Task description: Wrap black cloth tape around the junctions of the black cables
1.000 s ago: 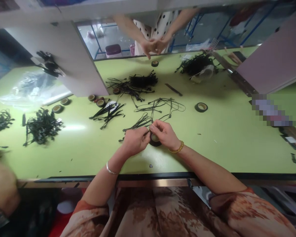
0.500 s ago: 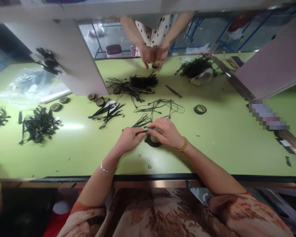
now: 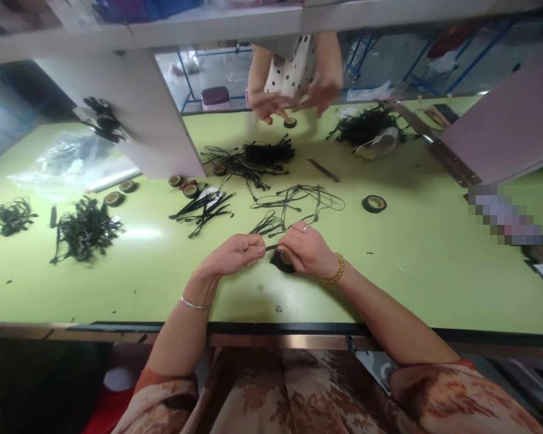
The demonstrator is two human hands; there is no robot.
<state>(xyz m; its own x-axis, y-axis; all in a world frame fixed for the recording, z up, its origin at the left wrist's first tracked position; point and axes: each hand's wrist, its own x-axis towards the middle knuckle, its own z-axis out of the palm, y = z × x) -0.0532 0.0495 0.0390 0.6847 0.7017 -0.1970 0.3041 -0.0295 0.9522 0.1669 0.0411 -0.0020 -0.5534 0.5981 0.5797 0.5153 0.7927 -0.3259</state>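
Note:
My left hand (image 3: 242, 253) is closed, its fingertips pinching one end of a short black cable (image 3: 271, 248). On the other end of that cable my right hand (image 3: 306, 248) is closed too, so it spans the small gap between them. A roll of black tape (image 3: 280, 261) lies on the table just under my right hand, which partly covers it. Thin black cables (image 3: 266, 223) lie in a bunch right beyond my fingers, and looped ones (image 3: 314, 199) spread out behind them.
Black straps (image 3: 203, 208) and a cable pile (image 3: 88, 226) lie to the left, another tape roll (image 3: 373, 204) to the right. A blade-like strip (image 3: 323, 170) lies further back. Across the green table (image 3: 344, 289), a co-worker's blurred hands (image 3: 294, 103) hover near a small tape roll (image 3: 290, 122). A white panel (image 3: 163, 132) stands at left.
My hands have drawn slightly apart, with the black cable showing between them. My right fingers have curled in. The co-worker's hands have spread apart above their tape roll. The view has shifted a little.

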